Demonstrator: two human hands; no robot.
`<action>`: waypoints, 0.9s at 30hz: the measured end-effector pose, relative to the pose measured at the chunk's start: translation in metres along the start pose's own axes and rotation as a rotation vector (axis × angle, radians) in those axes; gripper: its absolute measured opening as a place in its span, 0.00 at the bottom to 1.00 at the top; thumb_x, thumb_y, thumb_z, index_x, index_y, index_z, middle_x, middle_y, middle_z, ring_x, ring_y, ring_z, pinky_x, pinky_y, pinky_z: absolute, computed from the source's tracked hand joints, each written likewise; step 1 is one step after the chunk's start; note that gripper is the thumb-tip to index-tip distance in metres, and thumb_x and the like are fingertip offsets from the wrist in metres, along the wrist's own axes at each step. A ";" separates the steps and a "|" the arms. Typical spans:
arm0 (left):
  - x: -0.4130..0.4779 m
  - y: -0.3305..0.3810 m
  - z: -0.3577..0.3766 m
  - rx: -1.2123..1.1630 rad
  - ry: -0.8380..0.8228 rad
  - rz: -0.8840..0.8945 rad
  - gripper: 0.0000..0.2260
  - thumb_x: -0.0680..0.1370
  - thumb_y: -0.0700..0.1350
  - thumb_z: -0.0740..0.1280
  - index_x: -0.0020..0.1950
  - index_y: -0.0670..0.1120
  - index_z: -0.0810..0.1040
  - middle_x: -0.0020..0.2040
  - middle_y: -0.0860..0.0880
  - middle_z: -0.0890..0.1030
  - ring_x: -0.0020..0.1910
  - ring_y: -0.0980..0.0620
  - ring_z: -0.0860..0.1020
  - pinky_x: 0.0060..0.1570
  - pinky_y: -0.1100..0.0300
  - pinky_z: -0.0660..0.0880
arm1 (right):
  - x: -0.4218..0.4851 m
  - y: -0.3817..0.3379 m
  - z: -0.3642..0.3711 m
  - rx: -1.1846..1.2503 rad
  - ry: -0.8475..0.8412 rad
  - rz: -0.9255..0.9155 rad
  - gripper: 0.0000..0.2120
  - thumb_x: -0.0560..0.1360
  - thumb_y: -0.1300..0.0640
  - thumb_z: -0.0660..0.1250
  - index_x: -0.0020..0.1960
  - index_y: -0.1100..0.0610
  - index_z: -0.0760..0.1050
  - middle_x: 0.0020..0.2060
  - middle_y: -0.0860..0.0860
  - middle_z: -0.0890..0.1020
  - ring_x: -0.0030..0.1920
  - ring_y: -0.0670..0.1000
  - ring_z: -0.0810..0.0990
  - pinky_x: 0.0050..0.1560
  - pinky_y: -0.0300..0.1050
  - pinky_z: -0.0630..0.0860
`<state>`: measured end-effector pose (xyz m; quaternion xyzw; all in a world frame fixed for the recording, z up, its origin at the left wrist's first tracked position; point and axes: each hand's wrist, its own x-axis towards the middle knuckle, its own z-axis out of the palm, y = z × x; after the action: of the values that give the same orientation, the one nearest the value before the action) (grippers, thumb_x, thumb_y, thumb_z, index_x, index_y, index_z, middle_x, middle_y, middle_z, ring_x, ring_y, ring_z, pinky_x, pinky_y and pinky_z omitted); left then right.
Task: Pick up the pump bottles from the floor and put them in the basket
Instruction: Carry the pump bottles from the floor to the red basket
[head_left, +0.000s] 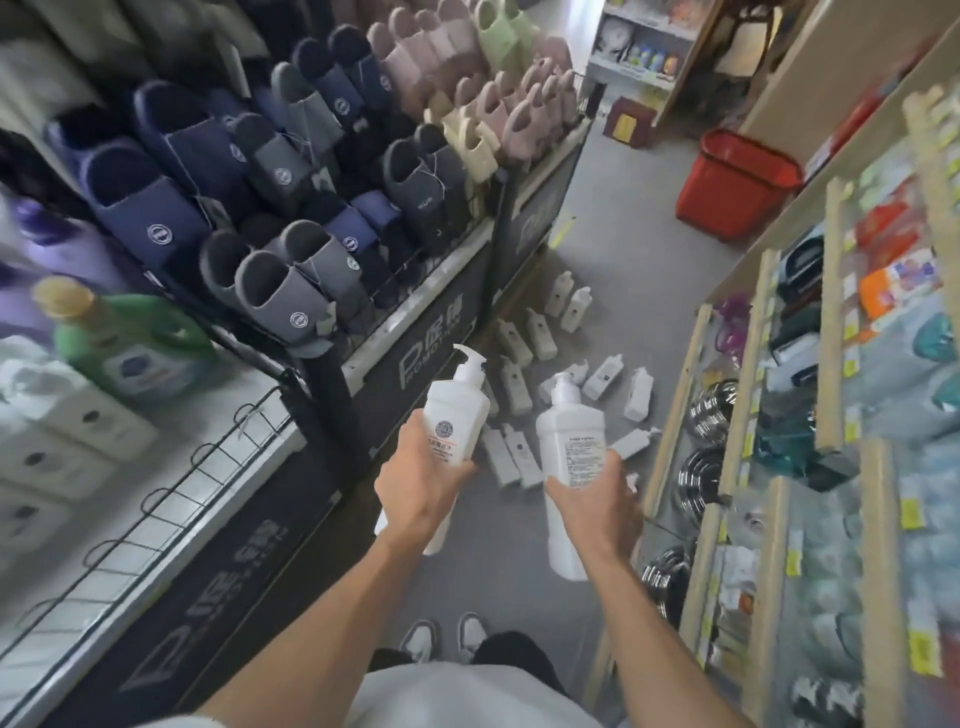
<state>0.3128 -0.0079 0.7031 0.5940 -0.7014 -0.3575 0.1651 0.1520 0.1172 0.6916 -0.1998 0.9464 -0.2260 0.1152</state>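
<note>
From the head camera, the red basket (735, 187) stands far up the aisle, its inside hidden. Each hand grips white pump bottles: the left hand (415, 486) with fingers wrapped round two, the right hand (597, 493) likewise. Roughly fifteen more bottles (519, 384) lie scattered on the grey floor (623, 291) between.

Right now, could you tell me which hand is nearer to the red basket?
Right. The right hand is on the red basket's side of the aisle; the left hand is farther left. Both are well short of it.
</note>
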 end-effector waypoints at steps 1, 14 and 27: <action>-0.002 -0.004 -0.001 -0.007 0.026 -0.016 0.27 0.64 0.55 0.73 0.58 0.56 0.64 0.49 0.57 0.75 0.40 0.50 0.77 0.41 0.53 0.72 | 0.001 -0.003 0.002 -0.007 -0.024 -0.026 0.33 0.65 0.41 0.76 0.62 0.54 0.68 0.48 0.51 0.80 0.44 0.56 0.80 0.44 0.49 0.78; -0.065 -0.046 -0.022 -0.047 0.478 -0.466 0.31 0.64 0.56 0.74 0.61 0.54 0.64 0.48 0.54 0.75 0.40 0.46 0.78 0.44 0.46 0.79 | 0.014 -0.057 0.047 -0.064 -0.349 -0.507 0.32 0.66 0.42 0.76 0.64 0.51 0.67 0.51 0.51 0.80 0.48 0.57 0.80 0.48 0.52 0.79; -0.178 -0.118 -0.047 -0.216 0.830 -0.923 0.29 0.65 0.56 0.74 0.61 0.56 0.64 0.48 0.54 0.77 0.42 0.43 0.79 0.49 0.47 0.77 | -0.100 -0.103 0.084 -0.197 -0.617 -0.974 0.29 0.69 0.42 0.75 0.63 0.50 0.66 0.52 0.50 0.79 0.51 0.56 0.80 0.48 0.46 0.70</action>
<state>0.4706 0.1426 0.6880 0.9047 -0.2105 -0.2006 0.3113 0.3007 0.0436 0.6806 -0.6780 0.6849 -0.0952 0.2492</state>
